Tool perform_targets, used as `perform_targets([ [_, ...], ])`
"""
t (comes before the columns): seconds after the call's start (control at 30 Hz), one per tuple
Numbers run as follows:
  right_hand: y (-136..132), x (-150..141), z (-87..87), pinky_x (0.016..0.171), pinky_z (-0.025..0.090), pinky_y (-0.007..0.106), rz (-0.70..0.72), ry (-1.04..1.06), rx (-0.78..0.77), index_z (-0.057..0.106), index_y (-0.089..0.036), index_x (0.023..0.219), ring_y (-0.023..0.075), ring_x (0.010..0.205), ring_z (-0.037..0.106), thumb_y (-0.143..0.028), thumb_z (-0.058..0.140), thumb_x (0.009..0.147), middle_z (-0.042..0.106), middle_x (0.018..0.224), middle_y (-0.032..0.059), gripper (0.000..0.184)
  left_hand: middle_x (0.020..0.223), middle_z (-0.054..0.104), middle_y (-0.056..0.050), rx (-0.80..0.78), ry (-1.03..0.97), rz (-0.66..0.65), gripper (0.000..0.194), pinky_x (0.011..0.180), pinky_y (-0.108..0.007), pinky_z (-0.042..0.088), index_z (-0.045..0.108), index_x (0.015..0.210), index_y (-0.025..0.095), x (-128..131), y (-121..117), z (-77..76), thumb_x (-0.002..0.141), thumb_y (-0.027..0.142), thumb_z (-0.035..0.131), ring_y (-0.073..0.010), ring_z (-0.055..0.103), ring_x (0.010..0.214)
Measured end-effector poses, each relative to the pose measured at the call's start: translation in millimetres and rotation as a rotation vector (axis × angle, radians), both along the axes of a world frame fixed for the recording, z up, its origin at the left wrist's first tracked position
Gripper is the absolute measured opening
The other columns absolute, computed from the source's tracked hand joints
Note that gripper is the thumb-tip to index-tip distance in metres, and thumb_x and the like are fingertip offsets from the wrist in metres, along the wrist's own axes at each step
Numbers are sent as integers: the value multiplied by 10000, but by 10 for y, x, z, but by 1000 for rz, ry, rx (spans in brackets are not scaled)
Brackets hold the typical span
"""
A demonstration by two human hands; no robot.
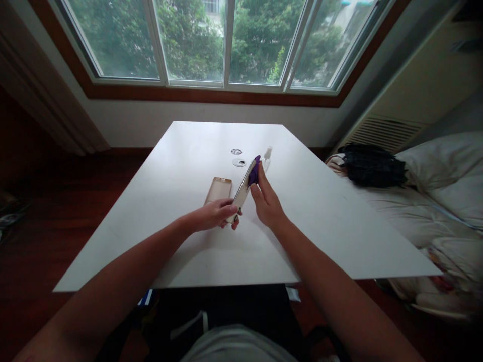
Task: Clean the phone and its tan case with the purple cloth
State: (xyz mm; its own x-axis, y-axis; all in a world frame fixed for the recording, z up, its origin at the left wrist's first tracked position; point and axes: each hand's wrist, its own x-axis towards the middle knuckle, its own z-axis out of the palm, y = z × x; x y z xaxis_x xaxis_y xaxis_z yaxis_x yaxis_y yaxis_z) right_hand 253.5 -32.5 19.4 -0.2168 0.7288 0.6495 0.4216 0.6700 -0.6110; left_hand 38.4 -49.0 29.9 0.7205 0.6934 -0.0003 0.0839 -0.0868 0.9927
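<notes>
My left hand (212, 214) is closed around the lower end of a phone (242, 195), which is held tilted on its edge above the table. Against the upper part of the phone's right-hand face lies a purple cloth (254, 173). My right hand (270, 205) presses this cloth to the phone with its fingers together, partly covering it. A beige phone case (219, 189) lies on the table just behind my left hand, its near end hidden by that hand. Beyond my right fingers stands a small clear spray bottle (267, 158), partly hidden.
The white table (132, 241) reaches towards the window wall. Two round fittings, one dark and patterned (236, 151) and one pale (239, 163), show on its top. To the right, a black bag (372, 165) rests on a light-coloured couch (437, 166).
</notes>
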Motion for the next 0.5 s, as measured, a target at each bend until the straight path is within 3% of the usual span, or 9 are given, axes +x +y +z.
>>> perform_targets([
  [0.17,-72,-45,44,1322,152,472,106,40,-84,87,-288,1671,242,1608,145,-535,432,1058,121,1739,8,745,839,701,-72,58,74,131,591,528,-243,429,570,1017,151,49,-2,-4,831,707,648,-125,561,621],
  [0.37,-145,-69,45,1303,248,475,220,44,-67,197,-257,1665,285,1570,295,-525,557,1011,264,1711,49,793,766,632,1,59,-21,324,524,549,-238,403,553,1018,164,126,-51,78,800,604,739,-91,527,579],
  [0.43,-149,-84,41,1284,297,484,242,143,-116,301,-246,1640,299,1537,370,-535,582,997,357,1676,66,759,796,635,-5,128,-10,377,541,594,-251,419,568,1053,167,119,-59,80,779,590,766,-109,556,632],
  [0.5,-134,-106,44,1230,393,498,258,319,-233,506,-224,1530,313,1450,502,-564,586,988,539,1558,86,645,849,653,-22,255,95,463,581,618,-269,423,588,1088,183,91,-60,77,743,601,796,-135,581,676],
])
